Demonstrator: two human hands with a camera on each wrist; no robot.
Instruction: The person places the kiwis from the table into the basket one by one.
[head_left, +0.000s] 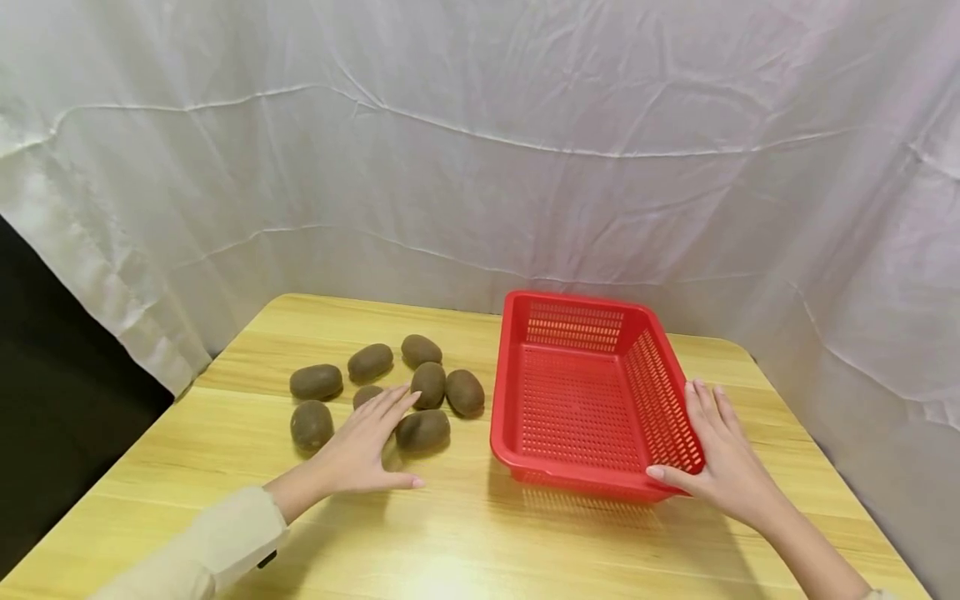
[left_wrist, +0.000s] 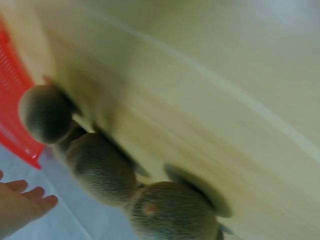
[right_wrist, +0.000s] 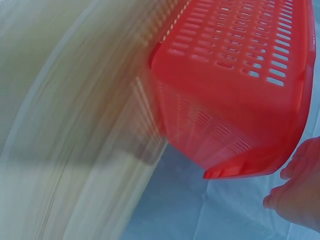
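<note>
Several brown kiwis [head_left: 317,382] lie loosely grouped on the left half of the table. My left hand [head_left: 360,454] is over the near side of the group with its fingers spread and nothing held. It partly covers one kiwi [head_left: 367,395], and another kiwi [head_left: 423,431] lies just beyond its thumb. In the left wrist view, kiwis [left_wrist: 172,212] appear close up, with the fingers [left_wrist: 30,200] at the lower left. On the right stands a red perforated basket [head_left: 577,479]. My right hand [head_left: 723,462] rests at its near right corner, fingers extended along the rim.
The light wooden table [head_left: 450,542] has rounded far corners. White cloth [head_left: 480,208] hangs behind it and along the sides. A dark area [head_left: 60,400] shows beyond the table's left edge.
</note>
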